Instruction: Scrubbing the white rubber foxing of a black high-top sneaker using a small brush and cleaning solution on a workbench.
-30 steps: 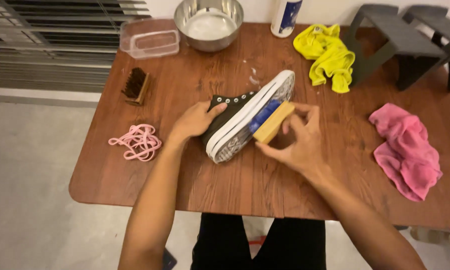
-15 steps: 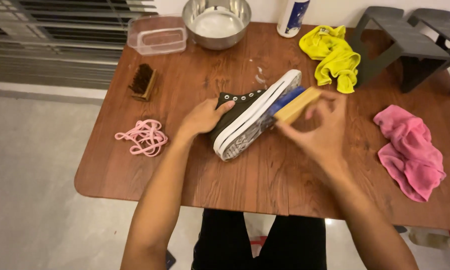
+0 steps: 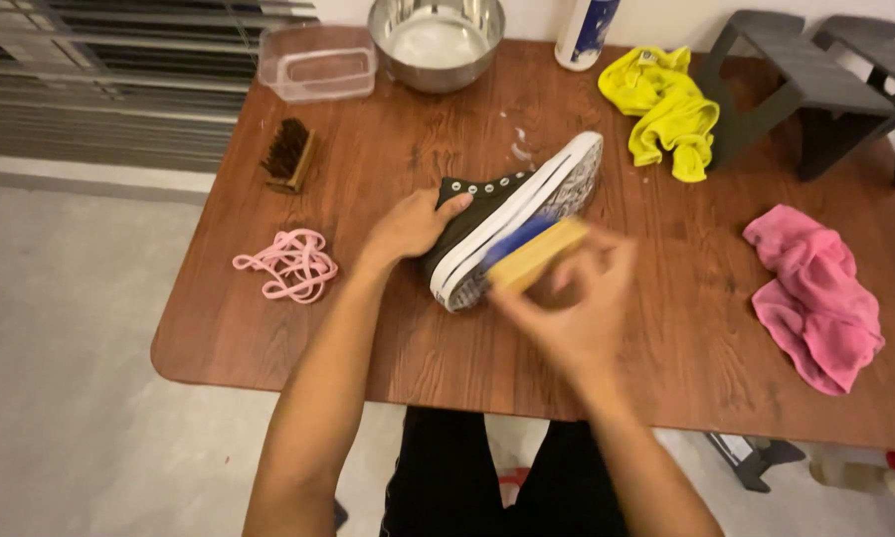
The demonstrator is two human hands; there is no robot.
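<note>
A black high-top sneaker [image 3: 487, 204] with a white sole lies on its side in the middle of the wooden table [image 3: 388, 328], sole turned toward me. My left hand [image 3: 413, 227] presses on the sneaker's ankle part and steadies it. My right hand [image 3: 577, 308], blurred by motion, grips a wooden brush with blue bristles [image 3: 535, 251] and holds the bristles against the white sole.
Pink shoelaces [image 3: 286, 265] lie at the left. A small dark-bristled brush [image 3: 288, 155], a clear plastic box [image 3: 316, 62] and a steel bowl [image 3: 436, 40] stand behind. A bottle [image 3: 585, 30], yellow cloth [image 3: 666, 107], pink cloth [image 3: 815, 293] and grey racks [image 3: 815, 85] fill the right side.
My right hand with the brush has slid back along the sole toward the heel end, after reaching toward the toe half a second ago. My left hand has stayed on the sneaker.
</note>
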